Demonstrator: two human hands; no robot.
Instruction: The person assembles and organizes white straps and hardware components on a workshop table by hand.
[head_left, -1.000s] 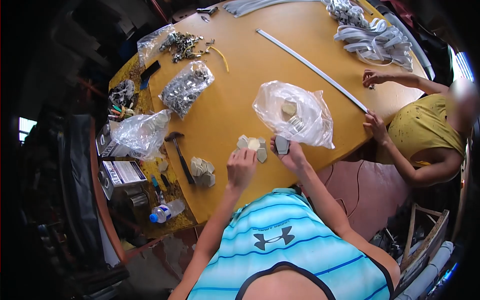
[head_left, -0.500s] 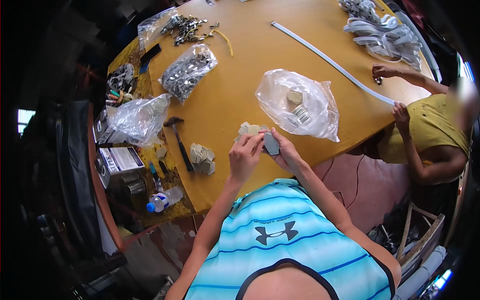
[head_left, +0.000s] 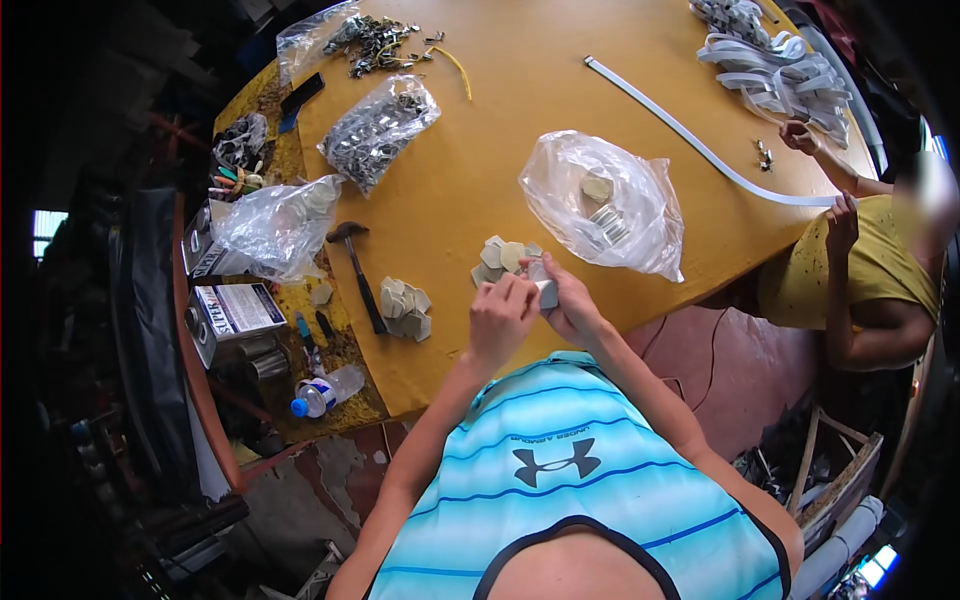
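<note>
My right hand (head_left: 572,303) grips a small flat grey hexagonal piece (head_left: 548,294) over the table's near edge. Curled and pinched, the fingers of my left hand (head_left: 502,322) meet the piece's left side; their tips are partly hidden. Just beyond my hands lies a loose pile of beige hexagonal pieces (head_left: 493,262). Another pile of such pieces (head_left: 405,308) sits left of my left hand, close to a claw hammer (head_left: 361,278). Past my right hand, a clear plastic bag (head_left: 650,205) contains more pieces, some of them stacked.
A co-worker (head_left: 860,270) at the right holds a long white strap (head_left: 690,142). Bags of metal clips (head_left: 380,135) and a crumpled plastic bag (head_left: 275,232) lie left. Tins (head_left: 235,318) and a water bottle (head_left: 330,392) stand along the left edge. Bundled straps (head_left: 775,75) are far right.
My left fingers have curled in more against the piece, which is now tilted and partly covered. The co-worker's far hand has moved away from the small metal clips, and the strap has shifted right.
</note>
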